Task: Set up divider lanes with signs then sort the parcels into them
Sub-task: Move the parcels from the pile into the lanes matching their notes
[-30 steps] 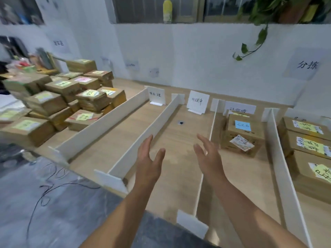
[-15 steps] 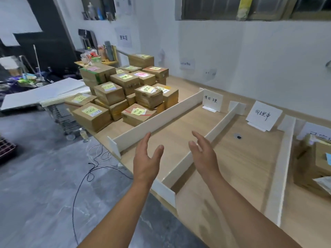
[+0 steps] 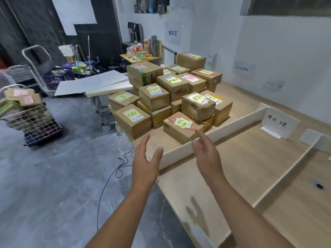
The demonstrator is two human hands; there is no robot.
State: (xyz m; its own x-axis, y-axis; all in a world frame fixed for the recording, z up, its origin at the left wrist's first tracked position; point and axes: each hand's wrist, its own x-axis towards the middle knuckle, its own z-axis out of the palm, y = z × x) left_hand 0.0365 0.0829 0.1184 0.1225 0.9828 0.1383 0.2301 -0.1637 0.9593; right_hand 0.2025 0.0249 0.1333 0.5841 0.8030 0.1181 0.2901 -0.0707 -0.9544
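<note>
While parcels sit beyond divider, left hand, right hand hover, grip released.

Left hand: raised, fingers straight, palm facing right (holding nothing).
Right hand: raised, fingers loosely spread, palm facing left.

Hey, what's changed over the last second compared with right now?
The view swung left toward the unsorted parcel pile. The left hand and right hand travelled along, still open and empty; nothing was grasped or released. The white divider and sign stayed put.
</note>
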